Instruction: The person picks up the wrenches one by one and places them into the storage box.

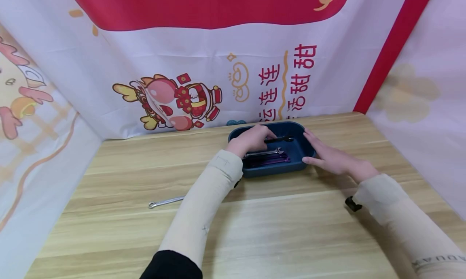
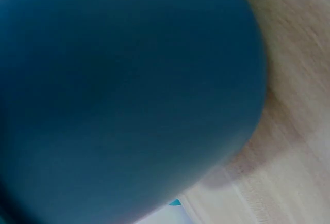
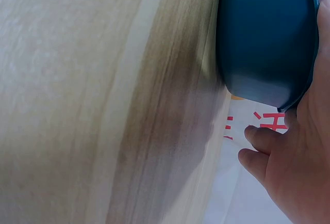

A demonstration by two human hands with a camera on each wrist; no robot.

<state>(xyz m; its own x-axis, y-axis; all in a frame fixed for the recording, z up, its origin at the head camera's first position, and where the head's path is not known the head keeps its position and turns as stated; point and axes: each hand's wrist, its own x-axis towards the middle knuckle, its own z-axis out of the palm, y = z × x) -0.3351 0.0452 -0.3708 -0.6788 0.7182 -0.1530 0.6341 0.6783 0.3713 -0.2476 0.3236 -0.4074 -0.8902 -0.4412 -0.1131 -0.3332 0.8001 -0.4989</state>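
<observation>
A dark blue bin (image 1: 273, 171) stands near the back of the table with several wrenches in it. My left hand (image 1: 253, 140) reaches over its left side and pinches a black wrench (image 1: 279, 139) by its left end, inside the bin. Nearer the front wall lie a silver wrench (image 1: 267, 153) and purple wrenches (image 1: 273, 161), partly covered by the hand. My right hand (image 1: 333, 159) rests against the bin's right end, thumb at the near corner and fingers straight along the far side. The bin's outer wall (image 2: 129, 105) fills most of the left wrist view.
A single silver wrench (image 1: 164, 202) lies on the wooden table (image 1: 291, 230), left of the bin, its right end hidden by the left sleeve. Behind the bin hangs a printed white cloth (image 1: 204, 48), and similar cloths close off both sides.
</observation>
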